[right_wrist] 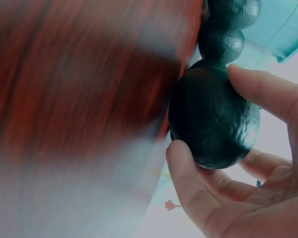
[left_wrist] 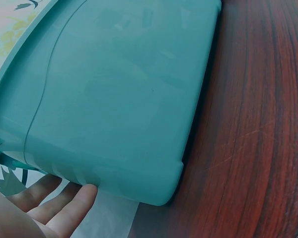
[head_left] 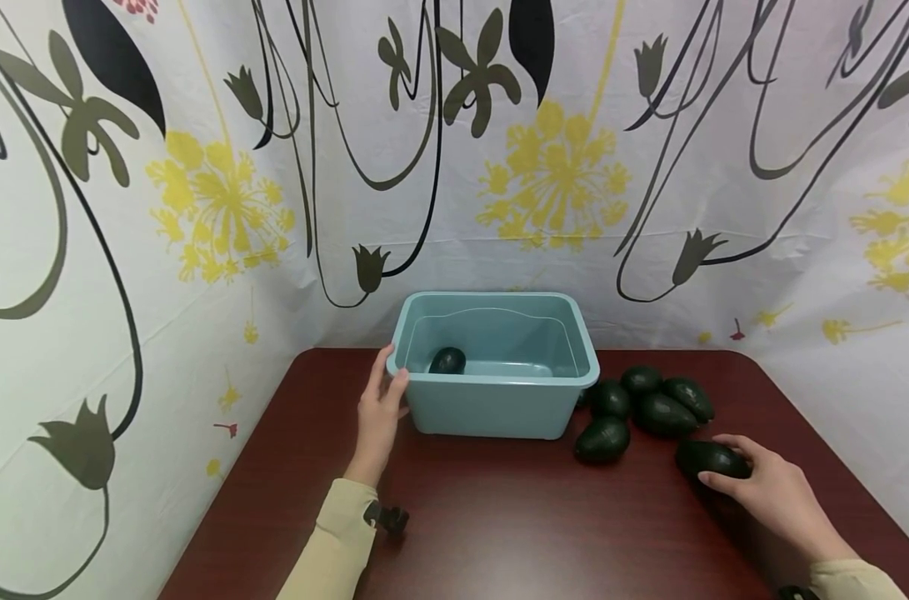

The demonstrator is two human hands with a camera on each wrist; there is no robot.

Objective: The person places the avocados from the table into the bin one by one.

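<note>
A light-blue plastic bin [head_left: 491, 408] stands upright on the table, with one dark green avocado [head_left: 448, 361] inside at the left. My left hand [head_left: 379, 417] touches the bin's left end near the front corner. In the left wrist view, fairly straight fingers [left_wrist: 74, 210] rest against the bin's outer side; the thumb is mostly out of that view. On the right, my right hand [head_left: 780, 492] holds an avocado [right_wrist: 213, 119] between thumb and fingers. A dark shadow lies below this avocado; whether it touches the table I cannot tell.
Several avocados [head_left: 664, 415] lie grouped at the bin's right side, one [head_left: 602, 440] nearest the front. The dark reddish table [head_left: 529, 517] ends against a white flower-printed cloth [head_left: 454, 208] behind and at both sides.
</note>
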